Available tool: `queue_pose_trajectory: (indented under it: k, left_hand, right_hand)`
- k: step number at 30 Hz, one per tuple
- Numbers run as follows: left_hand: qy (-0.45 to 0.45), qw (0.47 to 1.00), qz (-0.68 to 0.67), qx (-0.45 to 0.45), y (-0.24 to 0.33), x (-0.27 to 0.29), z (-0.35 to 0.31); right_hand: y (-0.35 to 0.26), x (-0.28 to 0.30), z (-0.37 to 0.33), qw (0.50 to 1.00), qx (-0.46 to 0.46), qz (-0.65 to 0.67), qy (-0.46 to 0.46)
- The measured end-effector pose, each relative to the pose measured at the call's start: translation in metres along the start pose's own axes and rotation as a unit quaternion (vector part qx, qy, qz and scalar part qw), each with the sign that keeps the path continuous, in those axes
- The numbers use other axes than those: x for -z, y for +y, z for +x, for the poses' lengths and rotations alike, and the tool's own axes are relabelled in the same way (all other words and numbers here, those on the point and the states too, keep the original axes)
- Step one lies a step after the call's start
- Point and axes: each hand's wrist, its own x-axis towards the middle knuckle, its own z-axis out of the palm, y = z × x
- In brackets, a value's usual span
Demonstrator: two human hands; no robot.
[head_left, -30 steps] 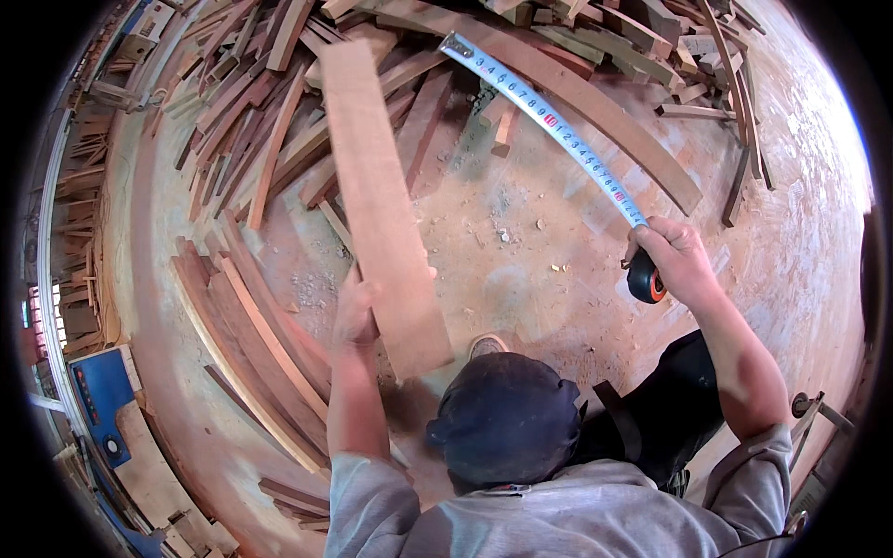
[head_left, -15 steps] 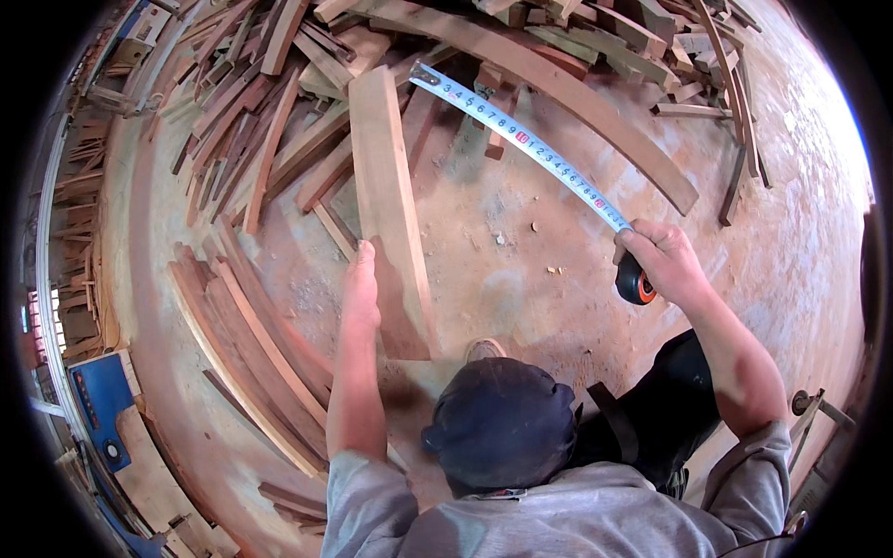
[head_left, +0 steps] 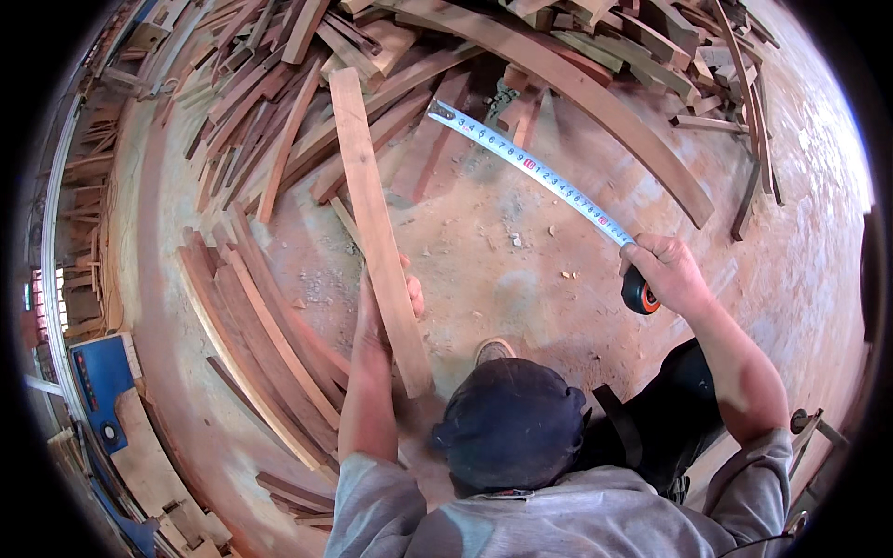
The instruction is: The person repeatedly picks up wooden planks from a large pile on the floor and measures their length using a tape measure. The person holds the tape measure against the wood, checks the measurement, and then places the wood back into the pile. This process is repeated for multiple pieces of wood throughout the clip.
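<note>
My left hand [head_left: 413, 290] is closed around a long wooden board [head_left: 370, 200]. The board stands up off the floor with a narrow face toward view, its lower end beside my cap. My fingers show on its right side; the palm is hidden behind it. In my right hand [head_left: 668, 270] is a tape measure, its round black and orange case [head_left: 641, 291] below the fist. Its white blade [head_left: 535, 167] runs out up and to the left, and the hooked end hangs right of the board, apart from it.
Loose timber [head_left: 260, 112] is heaped along the far side, with a long curved plank [head_left: 595, 112] on its near edge. A stack of curved boards [head_left: 270, 344] lies at the left. Beyond it stands a blue panel [head_left: 104, 391]. Small wood chips [head_left: 567, 275] dot the floor.
My left hand has turned the board from its broad face to a narrow one, and the fingers have come into sight. The tape's free end has dropped slightly and shifted right.
</note>
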Motion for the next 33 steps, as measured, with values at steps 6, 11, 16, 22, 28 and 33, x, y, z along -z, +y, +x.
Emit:
queue_pose_trajectory:
  k: [6,11,16,22,28,33]
  left_hand:
    - [-0.032,0.999,-0.027,0.004,0.002,0.018,-0.009]
    - [0.079,0.995,-0.049,0.038,0.011,0.02,-0.02]
    - [0.143,0.989,-0.008,-0.025,0.01,0.071,-0.038]
    - [0.153,0.986,-0.043,-0.048,0.006,0.131,-0.056]
    - [0.161,0.979,-0.098,-0.076,0.019,0.12,-0.093]
    - [0.135,0.978,-0.124,-0.1,0.014,0.138,-0.092]
  right_hand:
    - [-0.001,-0.005,0.008,1.0,0.0,-0.002,0.004]
    - [0.008,-0.005,0.019,0.999,-0.027,-0.01,0.027]
    - [0.007,-0.022,0.03,0.998,0.007,-0.04,0.037]
    - [0.026,-0.025,0.04,1.0,-0.015,0.011,0.017]
    - [0.017,-0.037,0.045,1.0,-0.008,0.014,-0.005]
    - [0.017,-0.04,0.051,1.0,-0.007,0.018,-0.019]
